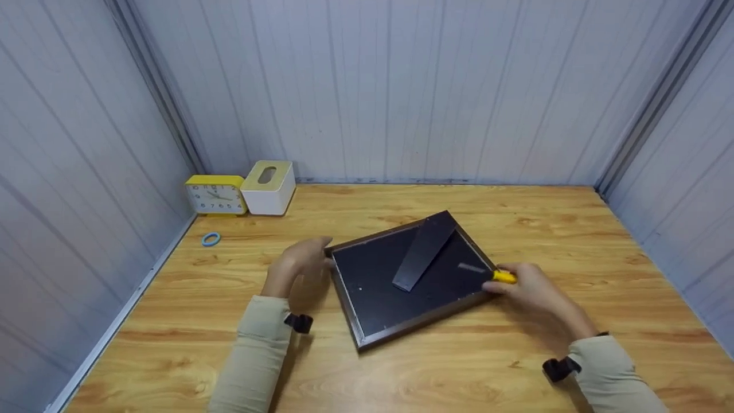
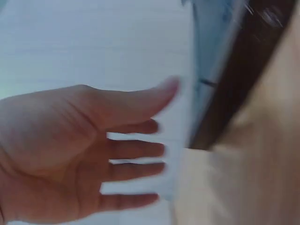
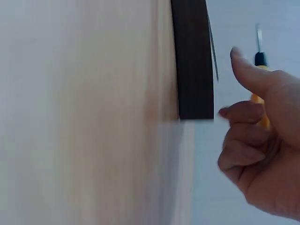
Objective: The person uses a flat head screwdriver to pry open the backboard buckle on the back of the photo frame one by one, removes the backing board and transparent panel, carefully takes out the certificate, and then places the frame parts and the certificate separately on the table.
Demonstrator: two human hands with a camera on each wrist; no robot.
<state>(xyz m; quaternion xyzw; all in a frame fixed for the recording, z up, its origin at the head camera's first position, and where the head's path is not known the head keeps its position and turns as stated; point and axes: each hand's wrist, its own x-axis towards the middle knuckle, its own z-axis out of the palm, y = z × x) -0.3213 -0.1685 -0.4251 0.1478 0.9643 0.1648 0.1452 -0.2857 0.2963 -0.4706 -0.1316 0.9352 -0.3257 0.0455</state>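
Note:
A dark picture frame (image 1: 373, 298) lies back side up on the wooden table, turned at an angle, with its easel leg (image 1: 423, 255) slanting across the backing. My left hand (image 1: 299, 259) is beside the frame's left corner. In the left wrist view its fingers (image 2: 136, 149) are extended and spread, holding nothing, with a gap between them and the frame. At the frame's right corner, my right hand (image 1: 532, 287) grips a screwdriver (image 1: 504, 277) by its yellow handle. Curled fingers wrap that handle in the right wrist view, where the thin metal shaft (image 3: 259, 38) points away from the hand.
A yellow alarm clock (image 1: 215, 196) and a white tissue box (image 1: 270, 195) with a wood-coloured top stand at the back left. In front of the clock lies a blue ring (image 1: 210, 239). Pale panel walls (image 1: 373, 92) enclose the table (image 1: 447, 373) at the back and sides.

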